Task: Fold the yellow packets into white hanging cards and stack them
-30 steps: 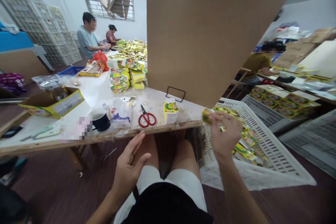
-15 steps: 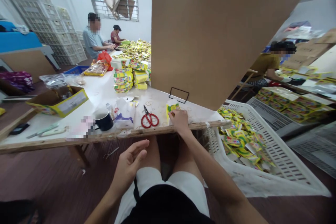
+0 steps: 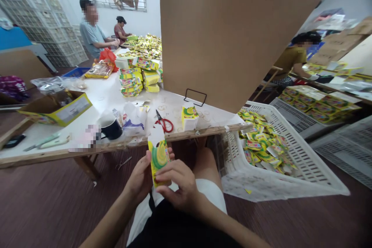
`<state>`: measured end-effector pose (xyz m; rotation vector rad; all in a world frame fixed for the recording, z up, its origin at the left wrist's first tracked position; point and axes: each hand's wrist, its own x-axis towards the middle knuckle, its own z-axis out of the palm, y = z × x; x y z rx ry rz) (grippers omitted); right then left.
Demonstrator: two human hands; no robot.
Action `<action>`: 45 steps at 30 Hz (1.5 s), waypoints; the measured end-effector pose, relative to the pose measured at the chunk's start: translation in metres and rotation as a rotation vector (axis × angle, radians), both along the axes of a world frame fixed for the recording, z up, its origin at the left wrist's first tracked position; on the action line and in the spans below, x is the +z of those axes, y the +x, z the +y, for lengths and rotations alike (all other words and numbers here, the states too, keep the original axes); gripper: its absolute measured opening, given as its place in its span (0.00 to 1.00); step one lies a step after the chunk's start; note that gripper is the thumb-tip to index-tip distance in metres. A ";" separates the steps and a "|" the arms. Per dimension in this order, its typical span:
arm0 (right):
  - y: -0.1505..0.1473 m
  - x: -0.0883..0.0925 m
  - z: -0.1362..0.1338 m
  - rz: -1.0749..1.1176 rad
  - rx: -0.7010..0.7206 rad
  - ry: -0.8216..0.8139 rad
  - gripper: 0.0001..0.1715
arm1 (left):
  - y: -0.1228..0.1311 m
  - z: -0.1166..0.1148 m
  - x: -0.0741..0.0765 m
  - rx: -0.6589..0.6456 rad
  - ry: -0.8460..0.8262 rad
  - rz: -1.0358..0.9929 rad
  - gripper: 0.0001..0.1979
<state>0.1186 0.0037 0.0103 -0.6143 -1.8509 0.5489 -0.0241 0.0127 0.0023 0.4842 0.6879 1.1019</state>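
Above my lap, a small yellow-and-green carton (image 3: pixel 158 155) is tilted upward with a white flap standing at its top end. My left hand (image 3: pixel 143 172) grips it along the sides, thumb on the near-left edge and fingers behind. My right hand (image 3: pixel 178 182) has its fingers on the lower front of the carton and its thumb at the bottom end. On the table edge beyond stands a small stack of yellow cartons (image 3: pixel 190 118). Red-handled scissors (image 3: pixel 164 122) lie to the left of that stack.
A dark mug (image 3: pixel 111 127), a plastic packet (image 3: pixel 134 116) and an open yellow box (image 3: pixel 71 109) sit on the table (image 3: pixel 99 99). A large cardboard sheet (image 3: pixel 232 38) stands behind. At right, a white crate (image 3: pixel 314 166) holds many cartons. Other people work farther off.
My right hand has come back from the carton stack at the table edge toward my lap. A carton is now between both hands; my left hand, empty before, has closed on it.
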 end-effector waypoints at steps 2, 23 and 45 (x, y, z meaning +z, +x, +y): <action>0.003 -0.001 0.006 0.060 -0.134 -0.123 0.12 | 0.000 -0.001 -0.003 0.017 0.017 -0.006 0.22; 0.009 -0.018 0.026 0.352 -0.086 -0.653 0.20 | 0.007 -0.004 -0.005 0.110 0.342 0.450 0.35; 0.036 0.003 0.031 0.135 -0.030 -0.512 0.13 | 0.001 -0.009 -0.002 -0.132 0.399 0.338 0.29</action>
